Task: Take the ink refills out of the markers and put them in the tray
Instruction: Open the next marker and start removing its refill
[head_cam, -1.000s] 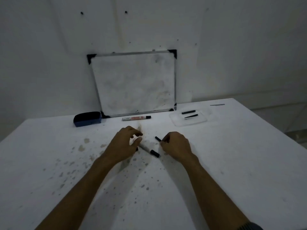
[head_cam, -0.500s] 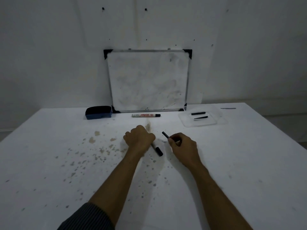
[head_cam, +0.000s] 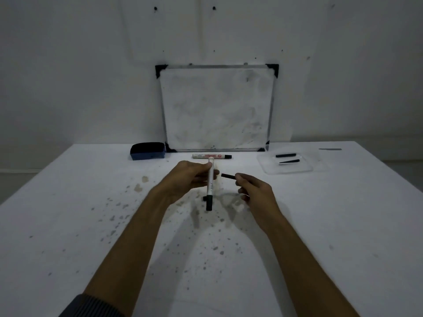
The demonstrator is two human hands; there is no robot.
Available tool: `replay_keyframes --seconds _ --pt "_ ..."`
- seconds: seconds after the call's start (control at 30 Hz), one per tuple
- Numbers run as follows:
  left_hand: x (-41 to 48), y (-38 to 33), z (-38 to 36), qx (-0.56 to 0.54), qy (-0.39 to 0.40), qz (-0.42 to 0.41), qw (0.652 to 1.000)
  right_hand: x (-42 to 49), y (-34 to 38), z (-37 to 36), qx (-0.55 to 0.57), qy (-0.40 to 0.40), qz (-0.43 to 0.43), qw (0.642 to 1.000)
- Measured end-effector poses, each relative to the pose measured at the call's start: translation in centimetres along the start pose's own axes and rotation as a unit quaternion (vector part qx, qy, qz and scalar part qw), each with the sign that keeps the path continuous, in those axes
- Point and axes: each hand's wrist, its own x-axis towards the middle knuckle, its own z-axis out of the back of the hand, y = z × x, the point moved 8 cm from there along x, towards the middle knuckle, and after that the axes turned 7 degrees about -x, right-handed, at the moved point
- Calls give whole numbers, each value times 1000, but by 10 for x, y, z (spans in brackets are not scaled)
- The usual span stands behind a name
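Note:
My left hand (head_cam: pixel 190 177) holds a white marker (head_cam: pixel 210 181) upright above the table, black cap end pointing down. My right hand (head_cam: pixel 256 191) pinches a short black piece (head_cam: pixel 228 176), held just right of the marker and apart from it; whether it is a refill or an end plug I cannot tell. A clear tray (head_cam: pixel 304 167) at the back right holds two black refills (head_cam: pixel 285 155). A second white marker with red print (head_cam: pixel 211 156) lies in front of the whiteboard.
A whiteboard (head_cam: pixel 217 108) leans on the wall at the table's back edge. A blue-and-black eraser (head_cam: pixel 148 151) sits to its left. A thin grey strip (head_cam: pixel 329 149) lies at the far right. Dark ink spots cover the white table (head_cam: pixel 68 225).
My left hand picked the marker up off the table and turned it upright. My right hand kept hold of the black piece and rose with it.

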Motion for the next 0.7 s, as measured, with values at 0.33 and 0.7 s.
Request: replay_keyframes --seconds 0.33,0.7 --pt "-24 36 59 -103 -4 -49 993 19 -11 -67 176 47 -32 983" --pt "-17 48 54 -4 15 -53 999 19 -9 -61 60 -11 38 997"
